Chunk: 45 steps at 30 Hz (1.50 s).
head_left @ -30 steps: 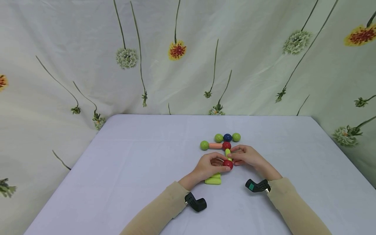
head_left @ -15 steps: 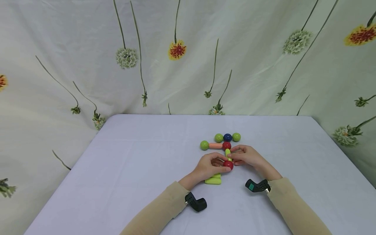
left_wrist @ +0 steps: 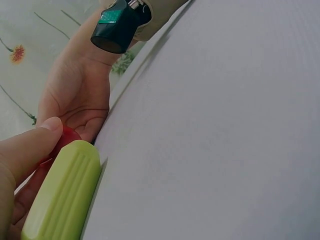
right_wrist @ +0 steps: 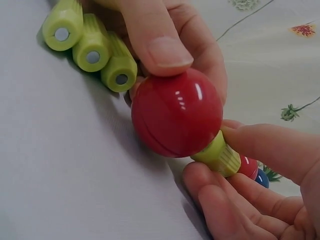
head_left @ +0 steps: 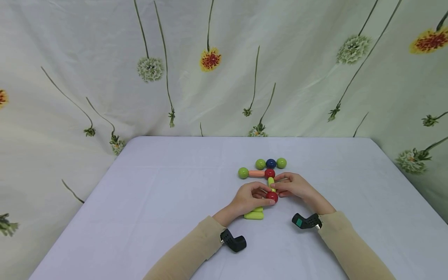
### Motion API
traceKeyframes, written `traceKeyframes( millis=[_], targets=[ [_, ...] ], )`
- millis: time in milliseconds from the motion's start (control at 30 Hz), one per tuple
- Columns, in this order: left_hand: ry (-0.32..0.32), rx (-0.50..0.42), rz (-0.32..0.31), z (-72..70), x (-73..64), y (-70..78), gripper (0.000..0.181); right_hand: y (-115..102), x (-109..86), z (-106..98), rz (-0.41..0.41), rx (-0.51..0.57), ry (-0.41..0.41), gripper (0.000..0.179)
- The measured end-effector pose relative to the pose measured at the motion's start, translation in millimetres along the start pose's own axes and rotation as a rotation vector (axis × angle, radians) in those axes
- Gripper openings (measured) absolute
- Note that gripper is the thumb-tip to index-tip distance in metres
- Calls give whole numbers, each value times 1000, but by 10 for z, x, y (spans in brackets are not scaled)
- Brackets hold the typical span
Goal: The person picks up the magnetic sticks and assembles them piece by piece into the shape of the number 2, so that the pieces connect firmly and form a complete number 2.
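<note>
My left hand pinches a red ball between thumb and fingers, at the near end of a yellow-green rod. That rod is gripped by my right hand, its thumb and fingers on either side, as the right wrist view shows. Rod and near ball touch. At the rod's far end sits a second red ball. From this ball a salmon-coloured rod runs left to a green ball. Beside my left hand lie several yellow-green rods with grey round discs in their ends.
Behind the second red ball, a blue ball sits between two green balls, one left and one right. Another salmon piece is partly hidden below the left one. A white cloth covers the table; a flower-print curtain hangs behind.
Both hands keep practically the same pose and place, still holding the red ball and the yellow-green rod. The view has shifted very slightly.
</note>
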<state>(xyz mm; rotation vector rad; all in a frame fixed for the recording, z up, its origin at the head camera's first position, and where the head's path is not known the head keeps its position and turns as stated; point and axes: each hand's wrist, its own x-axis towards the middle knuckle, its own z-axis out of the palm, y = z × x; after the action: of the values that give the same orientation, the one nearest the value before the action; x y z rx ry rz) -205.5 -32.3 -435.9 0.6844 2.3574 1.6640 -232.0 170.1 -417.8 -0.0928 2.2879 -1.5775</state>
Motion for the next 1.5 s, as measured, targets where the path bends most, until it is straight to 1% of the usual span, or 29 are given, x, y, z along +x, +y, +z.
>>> traceKeyframes(
  millis=[133, 367, 733, 767, 800, 933, 1000, 1033, 1233, 1333, 1500],
  targets=[
    [-1, 7, -2, 1, 2, -5, 29, -4, 2, 4, 3, 1, 3, 55],
    [6, 1, 24, -1, 11, -27, 28, -16, -8, 24, 7, -39, 11, 54],
    [4, -1, 19, -3, 9, -23, 27, -18, -7, 23, 4, -46, 21, 54],
    [5, 3, 15, -2, 2, 2, 27, -18, -8, 21, 4, -42, 23, 54],
    [5, 3, 11, -10, -21, 60, 27, -18, -9, 20, 4, -39, 24, 54],
    [6, -1, 8, -11, -25, 66, 27, -18, -16, 18, 10, -23, 32, 54],
    [4, -7, 7, -19, -19, 41, 27, -14, -16, 16, 11, -18, 33, 53],
    [7, -9, 8, -15, 4, -20, 27, -13, -17, 15, 11, -13, 33, 53],
    [31, -34, 10, -76, 9, -64, 29, -1, -4, 13, 16, -1, 35, 52],
    [46, -47, -2, -126, 4, -77, 31, -1, -3, 14, 24, 4, 38, 51],
    [48, -57, -12, -227, -11, -100, 32, -33, -29, 11, 31, 8, 46, 50]
  ],
)
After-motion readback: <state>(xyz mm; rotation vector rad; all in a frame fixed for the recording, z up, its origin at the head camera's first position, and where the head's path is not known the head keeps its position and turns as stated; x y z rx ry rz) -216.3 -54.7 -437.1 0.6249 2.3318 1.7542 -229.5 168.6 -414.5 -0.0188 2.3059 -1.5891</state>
